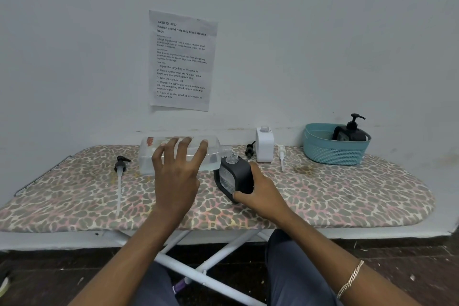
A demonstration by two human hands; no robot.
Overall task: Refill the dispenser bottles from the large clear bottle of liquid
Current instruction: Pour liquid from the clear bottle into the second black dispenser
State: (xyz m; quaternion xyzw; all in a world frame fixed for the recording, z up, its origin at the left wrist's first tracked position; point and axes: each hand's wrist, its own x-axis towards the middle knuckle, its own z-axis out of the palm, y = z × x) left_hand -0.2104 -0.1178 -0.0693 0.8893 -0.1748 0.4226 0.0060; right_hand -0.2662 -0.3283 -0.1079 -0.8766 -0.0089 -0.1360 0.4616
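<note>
Looks like we're mid-pour on the first refill. The left hand [177, 176] has its fingers spread wide and wrapped over the large clear bottle [147, 159], gripping it tipped on its side. The neck points toward 3 o'clock and sits right at the open mouth of the black dispenser bottle [236, 176]. The right hand [260, 191] is curled round that one from below, holding it tilted back toward 11 o'clock, about mid-board.

I can't tell if any liquid is actually crossing over; it's all see-through. My guess is the next bit needs a slow tip of the big bottle and a steady right hand, since that mouth is narrow and a spill would soak the cloth.

The clear bottle is boxy, thin plastic. The black one is squat, matte and round-shouldered, with a clear window on its face. The ironing board [347, 194] wears a soft leopard-print cover. At 1 o'clock stands a white bottle [264, 146], uncapped, with a white pump [281, 154] lying beside it. A black pump [120, 166] with a long tube lies at 9 o'clock. At 2 o'clock a teal mesh basket [332, 151] holds another black bottle.
</note>
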